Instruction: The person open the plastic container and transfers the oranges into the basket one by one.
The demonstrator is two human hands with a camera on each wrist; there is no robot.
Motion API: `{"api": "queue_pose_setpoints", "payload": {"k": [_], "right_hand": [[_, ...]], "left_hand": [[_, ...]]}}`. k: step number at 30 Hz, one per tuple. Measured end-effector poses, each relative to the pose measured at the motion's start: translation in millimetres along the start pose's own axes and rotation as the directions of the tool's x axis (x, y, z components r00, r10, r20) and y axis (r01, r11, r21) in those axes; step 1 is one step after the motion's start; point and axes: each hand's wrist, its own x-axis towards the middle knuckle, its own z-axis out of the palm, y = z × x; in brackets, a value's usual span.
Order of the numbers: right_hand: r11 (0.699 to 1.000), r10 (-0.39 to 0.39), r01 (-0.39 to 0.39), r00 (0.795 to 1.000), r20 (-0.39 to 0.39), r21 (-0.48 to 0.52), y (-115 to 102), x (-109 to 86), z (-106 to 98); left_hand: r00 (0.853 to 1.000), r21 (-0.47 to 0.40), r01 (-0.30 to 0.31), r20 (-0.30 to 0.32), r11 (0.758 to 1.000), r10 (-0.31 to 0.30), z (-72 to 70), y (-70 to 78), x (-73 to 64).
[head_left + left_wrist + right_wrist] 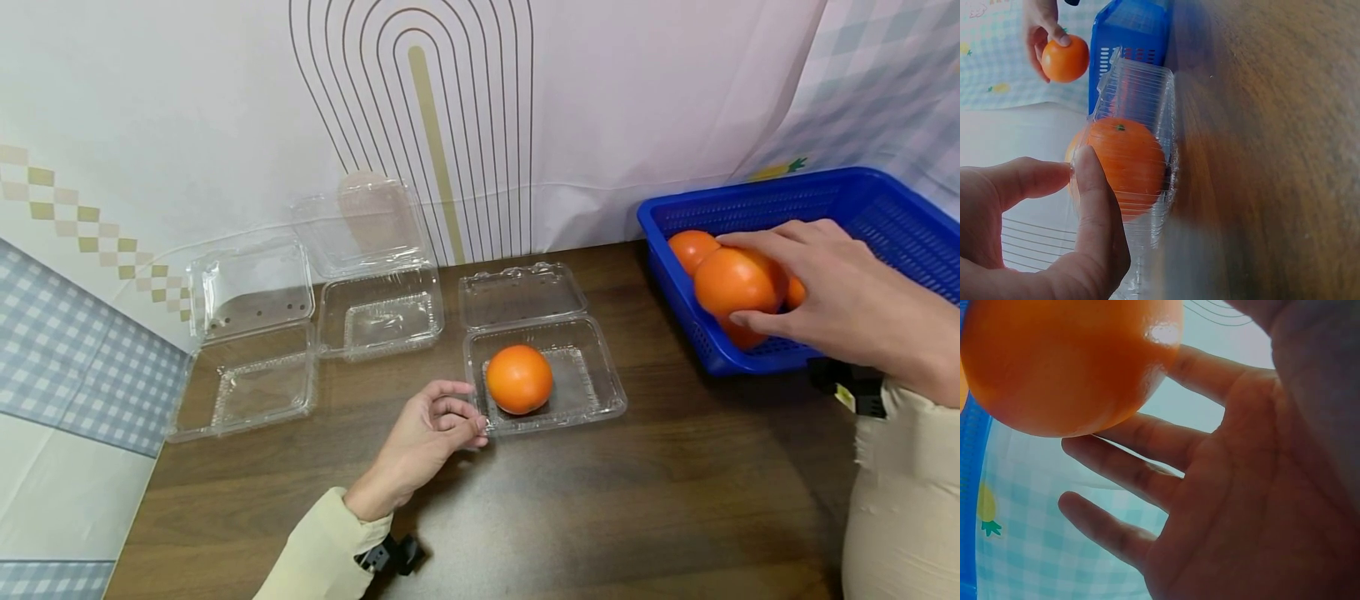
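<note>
My right hand (840,292) holds an orange (738,282) between thumb and fingers, above the left part of a blue plastic basket (907,229). In the right wrist view, the orange (1072,362) touches some fingers while the little finger stands apart. My left hand (423,437) pinches the near left rim of a clear plastic clamshell box (600,379); the left wrist view shows thumb and finger on that rim. The box lies open with its lid folded back. One orange (519,380) sits in its left half.
Two more open clear boxes stand to the left, one (262,387) at the table's left edge and another (382,321) further back. More oranges (692,250) lie in the basket. A patterned cloth wall (600,108) rises behind the brown wooden table (600,508).
</note>
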Motion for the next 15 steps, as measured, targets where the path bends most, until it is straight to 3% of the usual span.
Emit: {"api": "queue_pose_setpoints", "payload": {"k": [15], "right_hand": [[0.997, 0.074, -0.073, 0.991, 0.11, -0.009, 2.8, -2.0, -2.4]], "left_hand": [[1.0, -0.002, 0.005, -0.004, 1.0, -0.005, 0.0, 0.6, -0.3]]}}
